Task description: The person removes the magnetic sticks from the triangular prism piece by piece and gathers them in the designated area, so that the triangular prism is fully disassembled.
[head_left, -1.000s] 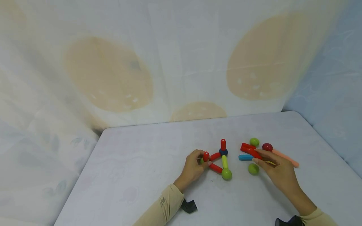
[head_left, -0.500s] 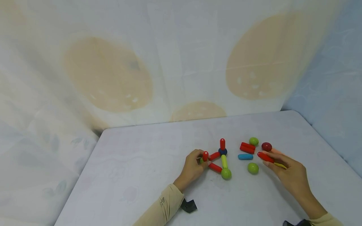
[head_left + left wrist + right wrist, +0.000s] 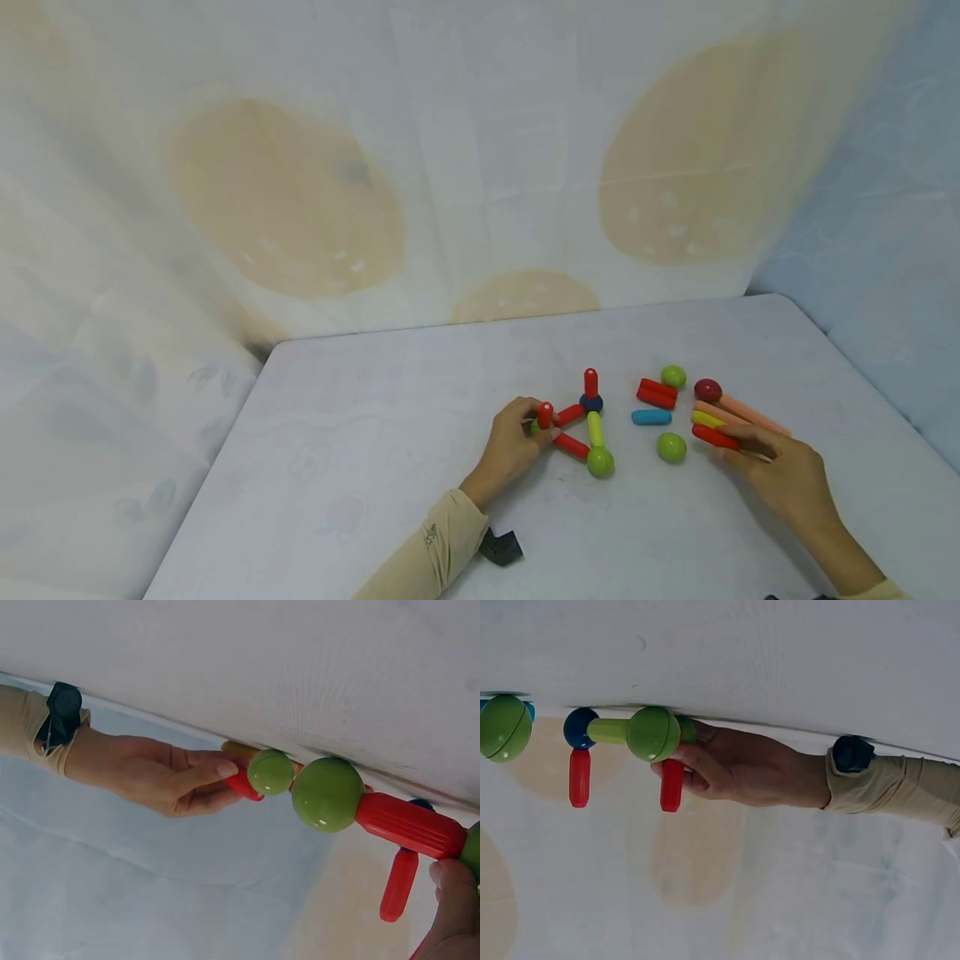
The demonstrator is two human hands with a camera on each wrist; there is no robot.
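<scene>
Care suits this step, I judge: left hand (image 3: 513, 446) pinches the upright red plastic rod (image 3: 545, 415) of the triangular frame on the worktop (image 3: 360, 467); right hand (image 3: 780, 475) grips a loose red plastic stick (image 3: 715, 437) among the spare pieces; steady that corner.

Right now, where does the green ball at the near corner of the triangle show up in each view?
Head: green ball, centre, at the triangle's near corner.
Left wrist: the larger ball, centre-right, joined to a red rod.
Right wrist: upper left, on a yellow-green rod.
Shared landmark: the dark blue ball bearing a red stick.
</scene>
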